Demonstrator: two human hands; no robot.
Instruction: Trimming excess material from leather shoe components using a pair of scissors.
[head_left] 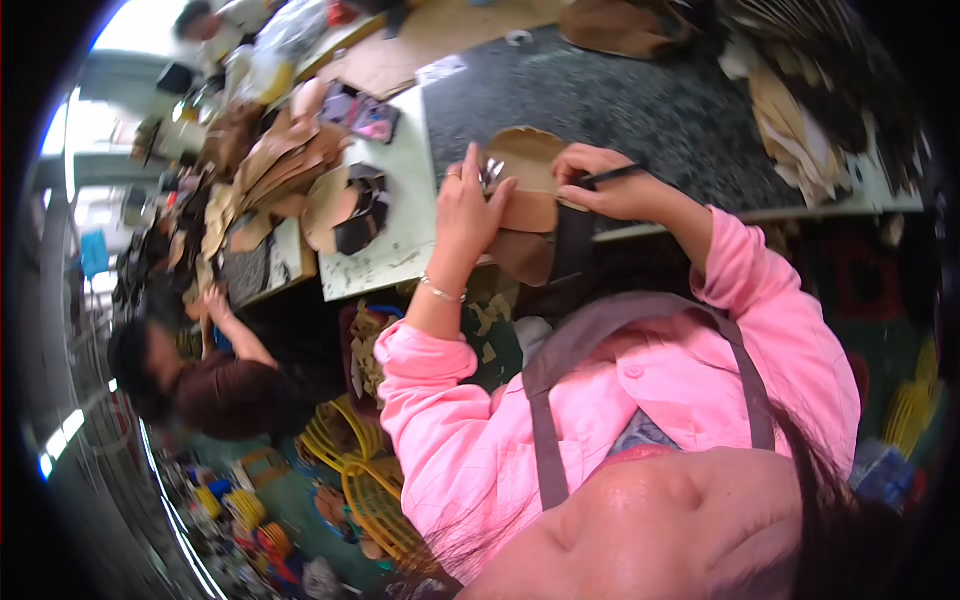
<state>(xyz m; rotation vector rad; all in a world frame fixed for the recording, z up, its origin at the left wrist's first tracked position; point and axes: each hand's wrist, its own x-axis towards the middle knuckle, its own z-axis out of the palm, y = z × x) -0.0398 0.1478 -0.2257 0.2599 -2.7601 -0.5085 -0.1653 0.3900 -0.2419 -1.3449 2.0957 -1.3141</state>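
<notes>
A brown and tan leather piece point(528, 212) with a curved upper part lies at the front edge of the worktop, its lower part hanging over toward me. At its left edge is my left hand point(468, 208), fingers stretched out and the thumb apart, resting against the leather. A small shiny metal thing point(491, 174) shows between thumb and fingers; its kind is unclear. My right hand point(607, 183) is closed around a slim black pen-like tool point(618, 173), its fingertips at the leather's right edge. A dark strip point(573, 243) hangs below that hand.
The dark mottled work surface point(600, 95) adjoins a pale board point(400, 245). Left of my hands are a tan and black piece point(350, 208), a phone point(360, 112) and stacked leather point(285, 165). More pieces point(785, 115) lie right. Another person point(230, 385) works at left, near yellow baskets point(370, 480).
</notes>
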